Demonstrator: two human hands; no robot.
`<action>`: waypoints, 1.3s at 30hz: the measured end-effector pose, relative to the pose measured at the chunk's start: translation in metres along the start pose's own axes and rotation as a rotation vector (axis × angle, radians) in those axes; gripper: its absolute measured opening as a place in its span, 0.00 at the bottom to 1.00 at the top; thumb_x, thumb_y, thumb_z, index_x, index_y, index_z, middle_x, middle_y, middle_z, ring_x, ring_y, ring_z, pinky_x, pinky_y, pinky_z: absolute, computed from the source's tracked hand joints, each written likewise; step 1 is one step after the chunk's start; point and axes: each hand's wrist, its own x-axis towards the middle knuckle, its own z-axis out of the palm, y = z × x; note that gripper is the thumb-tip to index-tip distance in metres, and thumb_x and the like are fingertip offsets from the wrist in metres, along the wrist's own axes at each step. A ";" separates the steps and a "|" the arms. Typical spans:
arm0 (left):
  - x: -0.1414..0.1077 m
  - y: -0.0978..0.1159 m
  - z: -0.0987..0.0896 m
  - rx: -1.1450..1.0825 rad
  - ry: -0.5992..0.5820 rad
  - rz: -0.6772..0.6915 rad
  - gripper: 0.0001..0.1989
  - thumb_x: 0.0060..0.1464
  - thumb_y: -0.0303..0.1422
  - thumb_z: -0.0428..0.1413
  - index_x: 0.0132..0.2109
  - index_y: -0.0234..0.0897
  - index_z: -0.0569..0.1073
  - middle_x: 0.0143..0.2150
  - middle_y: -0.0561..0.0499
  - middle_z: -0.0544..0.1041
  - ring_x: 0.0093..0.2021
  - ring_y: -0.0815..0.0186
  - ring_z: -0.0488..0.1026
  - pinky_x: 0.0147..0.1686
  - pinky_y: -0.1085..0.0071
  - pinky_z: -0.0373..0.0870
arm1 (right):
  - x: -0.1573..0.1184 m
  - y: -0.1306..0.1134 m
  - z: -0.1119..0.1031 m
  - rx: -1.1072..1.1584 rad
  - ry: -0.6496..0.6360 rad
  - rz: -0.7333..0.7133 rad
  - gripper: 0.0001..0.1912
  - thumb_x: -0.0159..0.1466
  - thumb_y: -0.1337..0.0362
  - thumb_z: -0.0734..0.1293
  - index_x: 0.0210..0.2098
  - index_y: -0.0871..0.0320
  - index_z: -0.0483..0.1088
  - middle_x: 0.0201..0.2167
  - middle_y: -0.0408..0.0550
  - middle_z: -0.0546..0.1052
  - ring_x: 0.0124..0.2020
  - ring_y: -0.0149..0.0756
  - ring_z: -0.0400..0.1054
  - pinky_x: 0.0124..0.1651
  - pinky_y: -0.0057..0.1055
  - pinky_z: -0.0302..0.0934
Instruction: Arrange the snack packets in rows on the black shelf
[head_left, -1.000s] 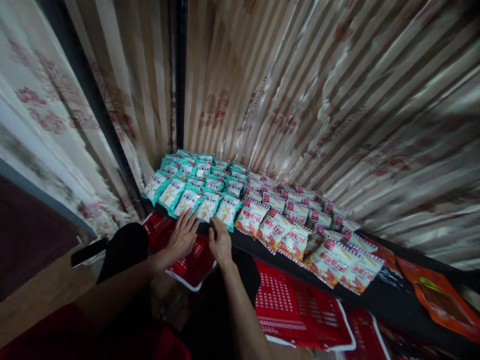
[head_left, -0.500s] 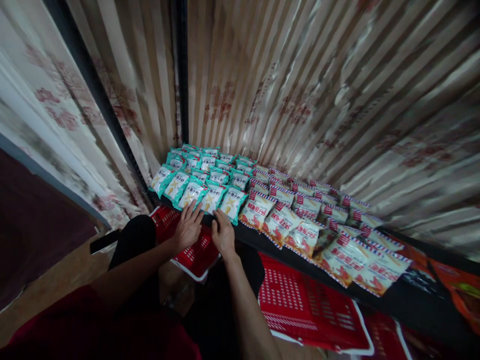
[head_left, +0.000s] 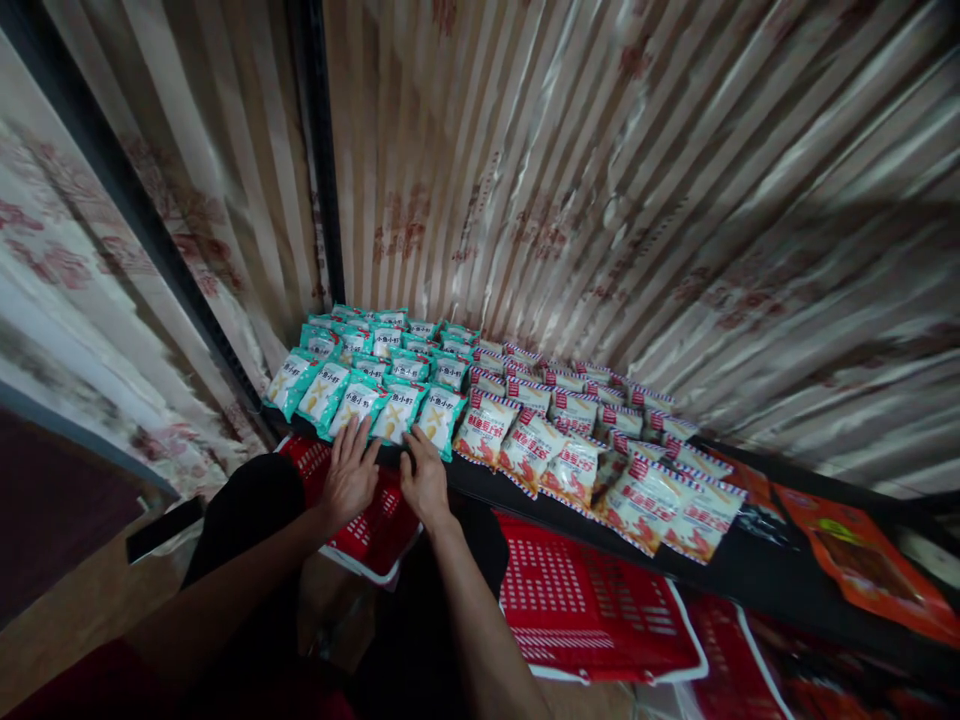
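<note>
teal front row gapless, two hands at its edge

and there they were, both hands at the front of the black shelf (head_left: pixel 795 585)! the left hand (head_left: pixel 351 482) lay loose, fingers fanned and gripping nothing, tips on the lower part of the middle teal packet (head_left: pixel 355 403) in the front row. the right hand (head_left: pixel 425 488) was bent at the foot of the fourth and fifth; whether its fingers pinched anything, you couldn't tell.

the score, as a judgement: teal packets stood in rows several deep, five across the front, so that end looked nearly done, with little beyond straightening left. right beside them, the striped-edge white packets (head_left: pixel 484 428) filled their stretch too, though the far front ones overlapped less evenly.

farther right, an orange pouch (head_left: pixel 862 560) lay flat. below sat red baskets (head_left: pixel 592 590), and behind it all hung a striped, flower-printed curtain (head_left: pixel 420 130), in dim light.
</note>
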 end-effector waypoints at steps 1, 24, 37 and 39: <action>0.001 -0.001 0.001 -0.006 0.020 -0.008 0.21 0.55 0.27 0.47 0.56 0.32 0.66 0.68 0.40 0.49 0.69 0.52 0.37 0.63 0.48 0.49 | 0.002 0.000 0.001 -0.002 -0.002 -0.001 0.21 0.63 0.68 0.57 0.52 0.64 0.68 0.57 0.61 0.66 0.60 0.43 0.59 0.60 0.42 0.57; 0.031 -0.023 0.001 -0.037 0.032 0.017 0.26 0.57 0.33 0.49 0.62 0.34 0.60 0.68 0.39 0.48 0.68 0.51 0.39 0.64 0.49 0.45 | 0.121 -0.019 -0.012 -0.191 -0.047 -0.225 0.18 0.64 0.69 0.57 0.51 0.60 0.70 0.47 0.51 0.75 0.50 0.40 0.64 0.55 0.36 0.59; 0.039 -0.025 0.024 -0.048 0.120 -0.040 0.27 0.58 0.32 0.47 0.65 0.36 0.55 0.68 0.42 0.52 0.68 0.51 0.40 0.63 0.48 0.43 | 0.207 -0.034 0.030 -0.661 -0.447 -0.346 0.13 0.64 0.68 0.58 0.42 0.60 0.74 0.41 0.53 0.77 0.48 0.41 0.65 0.53 0.34 0.55; 0.039 -0.025 0.027 -0.043 0.120 -0.050 0.28 0.58 0.30 0.46 0.65 0.37 0.53 0.68 0.43 0.51 0.68 0.51 0.40 0.63 0.47 0.43 | 0.215 -0.033 0.036 -0.690 -0.471 -0.338 0.13 0.63 0.70 0.58 0.42 0.61 0.73 0.41 0.55 0.77 0.48 0.42 0.65 0.52 0.35 0.55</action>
